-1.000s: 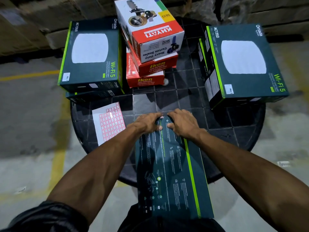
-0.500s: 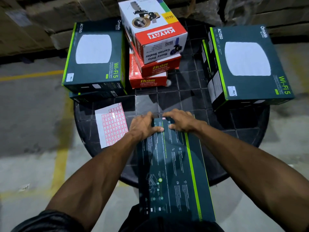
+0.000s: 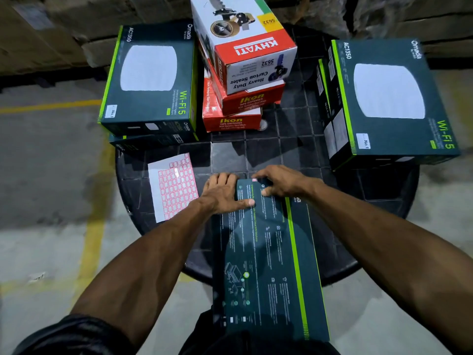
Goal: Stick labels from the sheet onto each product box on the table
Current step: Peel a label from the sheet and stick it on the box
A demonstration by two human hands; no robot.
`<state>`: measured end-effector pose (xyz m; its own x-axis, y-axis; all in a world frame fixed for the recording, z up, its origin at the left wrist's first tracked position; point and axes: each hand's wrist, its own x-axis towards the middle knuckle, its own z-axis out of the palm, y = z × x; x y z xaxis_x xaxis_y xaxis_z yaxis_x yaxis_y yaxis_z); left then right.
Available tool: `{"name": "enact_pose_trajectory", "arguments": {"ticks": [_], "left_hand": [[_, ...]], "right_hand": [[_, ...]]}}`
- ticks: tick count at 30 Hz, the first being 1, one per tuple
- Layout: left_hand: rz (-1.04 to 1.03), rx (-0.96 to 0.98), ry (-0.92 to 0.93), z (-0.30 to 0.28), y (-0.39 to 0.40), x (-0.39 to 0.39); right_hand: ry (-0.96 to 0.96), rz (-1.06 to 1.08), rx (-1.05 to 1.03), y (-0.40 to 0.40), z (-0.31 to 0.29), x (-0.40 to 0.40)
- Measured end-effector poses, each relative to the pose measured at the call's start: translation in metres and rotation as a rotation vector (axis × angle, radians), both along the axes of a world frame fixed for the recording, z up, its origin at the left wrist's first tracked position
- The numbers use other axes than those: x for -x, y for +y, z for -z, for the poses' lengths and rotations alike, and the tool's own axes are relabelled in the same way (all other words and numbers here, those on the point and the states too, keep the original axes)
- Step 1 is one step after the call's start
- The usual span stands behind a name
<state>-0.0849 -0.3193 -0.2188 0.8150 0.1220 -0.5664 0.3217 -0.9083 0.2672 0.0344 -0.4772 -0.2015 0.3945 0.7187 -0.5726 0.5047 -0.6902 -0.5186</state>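
Note:
A long dark green product box [image 3: 266, 252] lies printed side up in front of me, its far end on the round black table [image 3: 378, 213]. My left hand [image 3: 224, 194] grips the box's far left corner, thumb on top. My right hand [image 3: 282, 181] rests with bent fingers on the far end, its index fingertip beside a small red-bordered label [image 3: 254, 179] stuck there. The label sheet [image 3: 174, 187], white with rows of red-bordered labels, lies flat on the table left of my left hand.
At the back left is a stack of Wi-Fi boxes [image 3: 151, 80], and another Wi-Fi stack [image 3: 389, 98] stands at the right; each top box bears a white label. A Khyati carton-sealer box [image 3: 243, 42] tops two red Ikon boxes [image 3: 245, 103] at the back centre. Concrete floor surrounds the table.
My hands have drawn apart on the box's far end: the left slid to the left corner, the right shifted right. A small label shows between them now.

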Motion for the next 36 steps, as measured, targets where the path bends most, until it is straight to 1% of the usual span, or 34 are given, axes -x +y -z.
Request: {"name": "enact_pose_trajectory", "arguments": {"ticks": [2,7,10,13,18,22,24,28,31,33,36], "left_hand": [[0.002,-0.006,-0.012,0.0017,-0.0003,0.0008],[0.005,-0.015,-0.031,0.0054,-0.0014,0.0017],[0.002,-0.016,-0.038,0.0068,-0.0009,0.0015],[-0.008,-0.011,-0.038,0.0072,-0.0004,0.0019],[-0.012,-0.014,-0.035,0.0085,-0.0002,0.002],[-0.013,-0.013,-0.028,0.0092,0.0004,0.0017],[-0.016,-0.009,-0.02,0.0085,-0.0004,0.0015],[-0.027,-0.006,-0.007,0.0037,-0.0026,0.0012],[-0.029,-0.004,-0.01,0.0025,-0.0029,0.0014],[-0.026,-0.005,-0.008,0.0027,-0.0026,0.0015],[-0.023,-0.006,-0.007,0.0029,-0.003,0.0018]], "right_hand": [[-0.013,-0.002,0.015,0.0013,-0.001,-0.0019],[-0.128,0.002,0.032,0.0018,-0.0011,-0.0022],[-0.119,-0.066,0.037,0.0038,-0.0028,-0.0018],[-0.079,-0.073,0.06,0.006,-0.0065,-0.0032],[-0.19,-0.053,0.064,0.0027,-0.0033,-0.0033],[-0.12,-0.12,0.031,0.0041,-0.0052,-0.0019],[-0.096,-0.12,0.052,0.0073,-0.0074,-0.0039],[-0.157,-0.103,0.052,0.0049,-0.0045,-0.0048],[-0.116,-0.122,0.003,0.0018,-0.0044,-0.0016],[-0.093,-0.158,0.008,0.0037,-0.0068,-0.0029],[-0.131,-0.143,0.047,0.0062,-0.0075,-0.006]]}}
